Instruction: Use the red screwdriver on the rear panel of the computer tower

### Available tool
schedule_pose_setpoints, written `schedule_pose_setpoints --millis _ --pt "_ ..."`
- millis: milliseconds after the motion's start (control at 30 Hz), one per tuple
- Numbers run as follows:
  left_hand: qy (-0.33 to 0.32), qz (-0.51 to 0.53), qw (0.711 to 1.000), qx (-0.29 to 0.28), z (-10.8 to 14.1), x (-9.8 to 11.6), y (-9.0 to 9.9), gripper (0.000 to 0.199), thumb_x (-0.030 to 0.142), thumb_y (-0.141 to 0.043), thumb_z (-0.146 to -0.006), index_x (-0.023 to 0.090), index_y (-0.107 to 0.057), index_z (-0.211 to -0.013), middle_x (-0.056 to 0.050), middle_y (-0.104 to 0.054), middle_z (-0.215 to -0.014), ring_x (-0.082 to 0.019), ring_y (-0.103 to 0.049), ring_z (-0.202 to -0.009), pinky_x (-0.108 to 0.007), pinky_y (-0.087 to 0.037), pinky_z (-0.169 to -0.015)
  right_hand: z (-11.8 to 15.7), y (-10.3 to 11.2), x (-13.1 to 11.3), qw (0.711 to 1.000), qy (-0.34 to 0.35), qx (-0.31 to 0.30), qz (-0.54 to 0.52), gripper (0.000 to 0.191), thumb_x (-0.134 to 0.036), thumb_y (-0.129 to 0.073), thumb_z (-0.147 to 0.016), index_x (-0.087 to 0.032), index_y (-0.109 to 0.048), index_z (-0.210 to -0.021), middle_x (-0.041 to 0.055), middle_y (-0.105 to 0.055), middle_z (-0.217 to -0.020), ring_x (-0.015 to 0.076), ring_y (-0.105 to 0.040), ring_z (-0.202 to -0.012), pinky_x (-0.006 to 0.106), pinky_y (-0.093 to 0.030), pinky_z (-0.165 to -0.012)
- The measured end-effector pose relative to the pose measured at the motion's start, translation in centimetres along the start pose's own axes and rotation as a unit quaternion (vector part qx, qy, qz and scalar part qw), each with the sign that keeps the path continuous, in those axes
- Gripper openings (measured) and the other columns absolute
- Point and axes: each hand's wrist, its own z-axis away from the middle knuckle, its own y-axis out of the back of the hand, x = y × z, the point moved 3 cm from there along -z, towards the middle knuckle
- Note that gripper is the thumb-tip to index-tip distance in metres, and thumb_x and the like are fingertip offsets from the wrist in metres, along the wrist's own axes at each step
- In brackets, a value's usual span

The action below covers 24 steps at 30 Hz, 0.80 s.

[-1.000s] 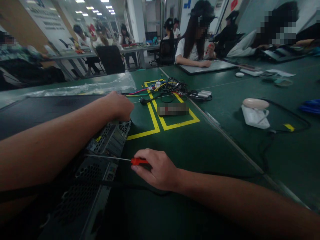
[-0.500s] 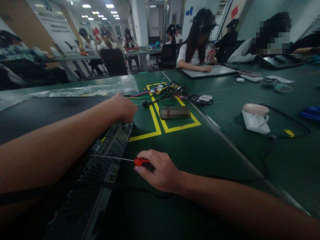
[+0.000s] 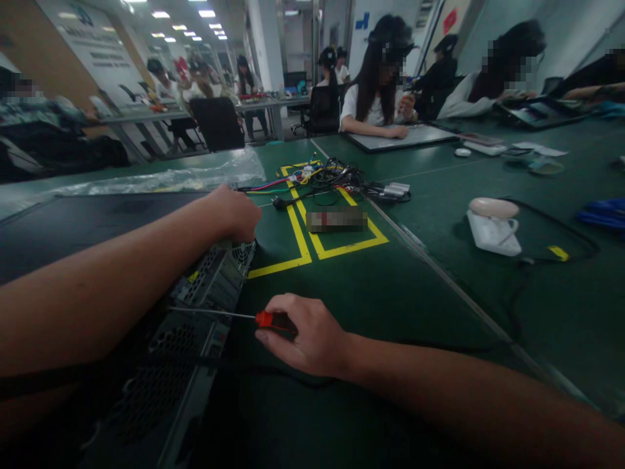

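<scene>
My right hand is closed around the red-and-black handle of a screwdriver. The long metal shaft points left, and its tip meets the perforated back panel of a computer case; the exact contact point is too dark to make out. That case lies on its side at the left, its dark cover panel facing up. Across it stretches my left forearm, hiding part of the cover and back. At the case's far corner, above a round fan grille, my left hand is curled over the edge, fingertips mostly hidden.
Bundled cables and a blurred-out box lie by yellow tape on the green table. Clear plastic wrap lies behind the case. At right stand a white corded device and blue cable. Other people work opposite.
The view has turned slightly, so the scene sits a little further left. More of the screwdriver's dark handle shows between my right fingers. My left hand stays at the case corner.
</scene>
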Motion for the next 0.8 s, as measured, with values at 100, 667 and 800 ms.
schedule_pose_setpoints --millis 100,667,800 --pt "-0.001 -0.008 1.0 -0.003 0.03 0.02 0.0 0.039 0.035 -0.052 -0.081 0.023 -0.079 -0.107 -0.018 -0.074 -0.116 -0.037 -0.064 -0.108 -0.055 -0.047 -0.092 -0.12 0.02 0.04 1.0 0.0 -0.013 -0.008 0.014 -0.025 -0.061 -0.096 -0.019 -0.058 -0.107 0.0034 -0.07 -0.092 0.0137 -0.064 -0.073 0.026 -0.054 -0.071" --pt "-0.012 -0.018 1.0 -0.007 0.37 0.17 0.31 0.037 0.036 -0.051 -0.083 0.021 -0.076 -0.106 -0.018 -0.074 -0.119 -0.037 -0.064 -0.112 -0.053 -0.048 -0.09 -0.08 -0.1 0.04 0.999 -0.023 -0.039 -0.007 0.014 -0.029 -0.06 -0.098 -0.019 -0.058 -0.107 0.0039 -0.07 -0.092 0.0145 -0.064 -0.075 0.026 -0.053 -0.072" --pt "-0.021 -0.02 1.0 0.006 0.41 0.2 0.17 0.037 0.034 -0.048 -0.085 0.019 -0.076 -0.104 -0.02 -0.074 -0.118 -0.04 -0.064 -0.114 -0.058 -0.049 -0.089 -0.16 -0.23 -0.06 0.999 -0.018 -0.03 -0.013 0.015 -0.03 -0.061 -0.098 -0.018 -0.058 -0.107 0.0036 -0.07 -0.091 0.0147 -0.065 -0.076 0.026 -0.053 -0.073"
